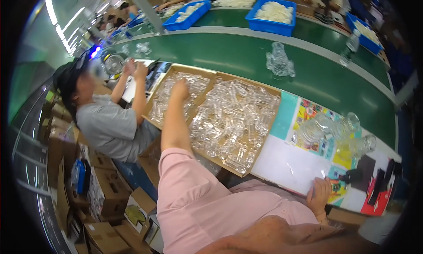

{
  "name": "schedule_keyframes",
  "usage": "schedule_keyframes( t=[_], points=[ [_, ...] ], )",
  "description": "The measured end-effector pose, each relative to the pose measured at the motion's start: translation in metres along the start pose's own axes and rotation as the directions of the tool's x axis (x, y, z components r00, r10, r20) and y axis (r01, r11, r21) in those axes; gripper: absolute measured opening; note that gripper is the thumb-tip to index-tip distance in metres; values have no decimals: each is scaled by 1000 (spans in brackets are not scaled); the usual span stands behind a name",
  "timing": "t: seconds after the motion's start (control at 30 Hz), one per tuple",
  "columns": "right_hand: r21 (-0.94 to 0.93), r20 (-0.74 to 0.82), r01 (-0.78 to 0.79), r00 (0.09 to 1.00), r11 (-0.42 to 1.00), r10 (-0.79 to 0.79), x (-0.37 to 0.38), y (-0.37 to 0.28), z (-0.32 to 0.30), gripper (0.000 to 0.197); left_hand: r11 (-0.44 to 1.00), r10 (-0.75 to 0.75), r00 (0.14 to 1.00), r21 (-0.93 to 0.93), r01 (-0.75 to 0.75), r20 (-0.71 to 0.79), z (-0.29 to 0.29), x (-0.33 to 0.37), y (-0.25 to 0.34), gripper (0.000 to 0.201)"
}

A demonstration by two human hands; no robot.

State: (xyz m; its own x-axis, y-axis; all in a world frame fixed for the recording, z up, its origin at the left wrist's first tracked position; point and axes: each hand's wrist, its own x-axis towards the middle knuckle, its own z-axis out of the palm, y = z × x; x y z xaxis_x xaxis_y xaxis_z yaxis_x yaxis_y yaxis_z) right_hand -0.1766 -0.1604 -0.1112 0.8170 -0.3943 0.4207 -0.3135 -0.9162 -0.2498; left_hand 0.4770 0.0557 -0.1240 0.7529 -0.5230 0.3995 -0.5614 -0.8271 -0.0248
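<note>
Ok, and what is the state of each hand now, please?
Left hand: among clear parts; grip cannot be told.
Right hand: looks open, resting at the white sheet edge.

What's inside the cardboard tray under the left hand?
Clear, shiny pieces, jumbled across the cardboard tray. Whatever lies beneath the top ones is mostly covered, and the left hand hides what's directly under it.

Flat white-and-multicoloured worktop (284,162) is supporting rounded clear plastic pieces (315,128), right of the shallow brown cardboard tray (204,94).
</note>
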Motion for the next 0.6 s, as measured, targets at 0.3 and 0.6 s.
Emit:
schedule_keyframes(
  t=[0.3, 0.6],
  points=[
    [31, -217, -101, 970, 994, 106, -9, 17, -13, 27, 843, -147, 979, -500, 199, 142, -47, -15, 18, 33],
    [-350, -66, -245, 969, 904, 237, -9, 101, -106, 57, -43, -178, 972, -988, 150, 156, -145, -104, 115, 33]
  ],
)
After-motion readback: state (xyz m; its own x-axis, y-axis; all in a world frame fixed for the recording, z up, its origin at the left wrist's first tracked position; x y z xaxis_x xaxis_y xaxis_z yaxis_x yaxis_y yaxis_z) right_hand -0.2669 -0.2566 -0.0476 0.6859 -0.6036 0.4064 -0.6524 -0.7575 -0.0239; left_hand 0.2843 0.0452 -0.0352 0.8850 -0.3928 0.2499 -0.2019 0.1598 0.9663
